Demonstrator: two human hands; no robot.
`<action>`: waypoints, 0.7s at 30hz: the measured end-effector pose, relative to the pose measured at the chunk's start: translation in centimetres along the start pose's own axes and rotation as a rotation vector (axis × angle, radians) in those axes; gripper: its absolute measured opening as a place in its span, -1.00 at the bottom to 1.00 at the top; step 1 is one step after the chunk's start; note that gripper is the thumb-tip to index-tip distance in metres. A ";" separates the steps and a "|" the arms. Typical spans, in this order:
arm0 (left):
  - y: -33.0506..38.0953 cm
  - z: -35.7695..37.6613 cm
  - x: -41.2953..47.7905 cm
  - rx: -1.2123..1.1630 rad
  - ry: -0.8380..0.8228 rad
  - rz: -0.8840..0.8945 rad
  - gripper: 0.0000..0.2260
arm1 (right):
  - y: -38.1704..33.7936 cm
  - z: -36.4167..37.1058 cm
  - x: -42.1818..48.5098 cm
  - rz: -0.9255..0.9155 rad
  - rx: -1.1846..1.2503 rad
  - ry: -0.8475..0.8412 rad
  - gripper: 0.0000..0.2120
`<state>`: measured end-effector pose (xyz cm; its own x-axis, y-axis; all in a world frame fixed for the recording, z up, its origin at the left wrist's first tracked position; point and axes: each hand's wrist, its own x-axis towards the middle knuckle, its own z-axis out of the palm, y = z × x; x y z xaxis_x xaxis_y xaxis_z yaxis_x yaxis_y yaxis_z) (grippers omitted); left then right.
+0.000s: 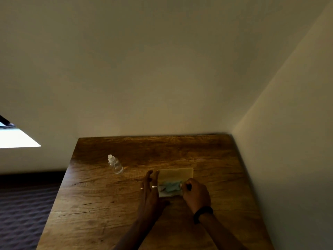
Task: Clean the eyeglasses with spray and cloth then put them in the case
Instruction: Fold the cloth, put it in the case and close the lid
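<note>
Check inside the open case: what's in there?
A crumpled pale-blue cloth lies in the case. Whether eyeglasses sit under it is hidden by the cloth.

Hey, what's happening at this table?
A person is working over a small beige case that lies open on the wooden table. Their left hand, fingers straight, sits at its left side, and the right hand curls at its right end. A pale blue cloth lies bunched inside; whether eyeglasses lie with it is too blurred to tell. A clear spray bottle stands apart to the left, untouched.
</note>
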<state>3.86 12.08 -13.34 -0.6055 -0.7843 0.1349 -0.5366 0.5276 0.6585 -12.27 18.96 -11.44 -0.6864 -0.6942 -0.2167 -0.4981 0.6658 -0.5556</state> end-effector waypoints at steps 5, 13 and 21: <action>-1.7 -0.4 0.4 0.052 -0.196 -0.097 0.16 | 0.1 0.1 0.1 0.003 0.015 -0.008 -0.83; -2.6 -0.1 1.3 0.083 -0.252 -0.127 0.06 | 0.5 0.0 0.3 -0.035 0.086 0.013 -0.79; -2.6 0.0 1.1 0.088 -0.257 -0.149 0.01 | 3.5 -2.8 1.8 -0.055 0.173 0.118 -0.66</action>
<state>4.62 9.80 -14.90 -0.6395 -0.7525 -0.1575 -0.6727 0.4486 0.5885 -16.79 20.79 -11.50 -0.7232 -0.6845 -0.0924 -0.4450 0.5641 -0.6955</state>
